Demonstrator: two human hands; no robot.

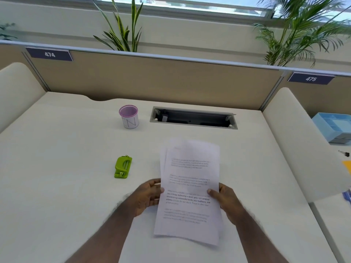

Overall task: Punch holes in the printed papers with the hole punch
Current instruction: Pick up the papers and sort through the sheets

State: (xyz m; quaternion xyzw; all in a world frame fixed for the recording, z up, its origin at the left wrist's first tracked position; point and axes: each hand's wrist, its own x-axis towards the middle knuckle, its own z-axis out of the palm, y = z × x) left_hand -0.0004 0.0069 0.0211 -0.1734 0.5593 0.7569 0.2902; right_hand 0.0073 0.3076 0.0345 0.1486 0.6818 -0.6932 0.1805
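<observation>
A small stack of printed papers (190, 173) is held above the desk, text facing me, its sheets slightly fanned at the top. My left hand (150, 196) grips the stack's left edge, thumb on the front. My right hand (226, 200) grips the right edge, thumb on the page. A green hole punch (123, 167) lies flat on the cream desk (66, 168), to the left of the papers and apart from both hands.
A pink-rimmed white cup (129, 116) stands at the back of the desk beside an open cable tray (193, 117). A tan partition closes the far side. On the neighbouring desk to the right are a blue organiser (334, 128) and a binder clip (344, 153).
</observation>
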